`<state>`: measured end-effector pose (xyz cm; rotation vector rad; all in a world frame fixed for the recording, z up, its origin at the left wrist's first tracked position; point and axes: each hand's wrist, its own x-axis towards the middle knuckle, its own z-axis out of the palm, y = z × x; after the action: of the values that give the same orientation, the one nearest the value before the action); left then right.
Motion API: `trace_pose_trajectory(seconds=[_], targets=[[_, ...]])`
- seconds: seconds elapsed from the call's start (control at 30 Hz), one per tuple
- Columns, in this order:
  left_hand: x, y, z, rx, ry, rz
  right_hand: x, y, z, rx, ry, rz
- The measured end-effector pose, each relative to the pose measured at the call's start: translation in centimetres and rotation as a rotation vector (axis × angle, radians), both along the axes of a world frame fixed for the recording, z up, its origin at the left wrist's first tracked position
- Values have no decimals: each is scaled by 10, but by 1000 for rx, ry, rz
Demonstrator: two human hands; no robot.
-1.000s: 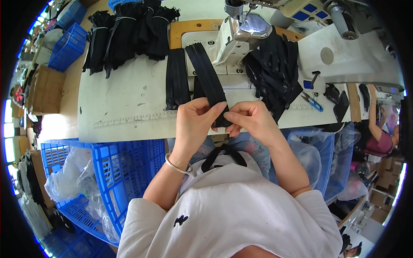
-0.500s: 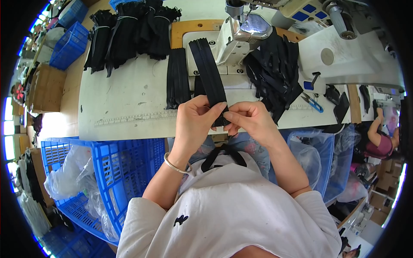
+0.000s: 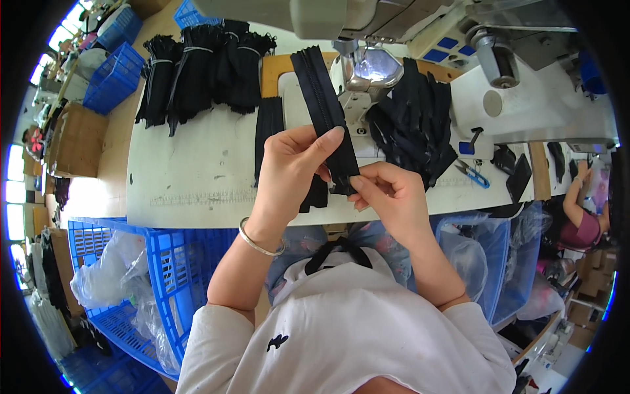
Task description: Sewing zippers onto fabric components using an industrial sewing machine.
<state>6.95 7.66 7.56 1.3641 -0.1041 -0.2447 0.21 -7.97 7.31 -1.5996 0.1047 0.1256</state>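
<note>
White table, blue crate lower left with clear plastic bags inside, blue bin right with clear plastic, black zipper strip over table, left hand pinching its lower half, right hand pinching its bottom end.

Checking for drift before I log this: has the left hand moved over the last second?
Yes. Judged against the front edge of the table, the left hand has shifted up the picture, toward the machine; whether it also lifted, I cannot tell.
</note>
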Motion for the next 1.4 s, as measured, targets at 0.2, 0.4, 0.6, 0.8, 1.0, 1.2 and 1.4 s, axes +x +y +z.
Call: trace_pose_trajectory(seconds=[0.2,0.4,0.6,0.8,1.0,1.2,1.4], targets=[[16,-6,11,-106,87,-105,4,1,4,38,-101,-45],[35,-14,20,-30,62,-96,17,0,9,56,-173,-64],[46,-20,24,-95,29,-109,26,1,15,86,-209,-95],[46,-20,24,-62,38,-65,27,3,14,119,-196,-108],[24,-25,11,32,-101,69,34,3,10,73,-231,-148],[22,-22,0,-120,-146,34,36,2,9,31,-173,-102],[29,-21,5,-240,-8,-59,42,4,12,27,-282,-140]])
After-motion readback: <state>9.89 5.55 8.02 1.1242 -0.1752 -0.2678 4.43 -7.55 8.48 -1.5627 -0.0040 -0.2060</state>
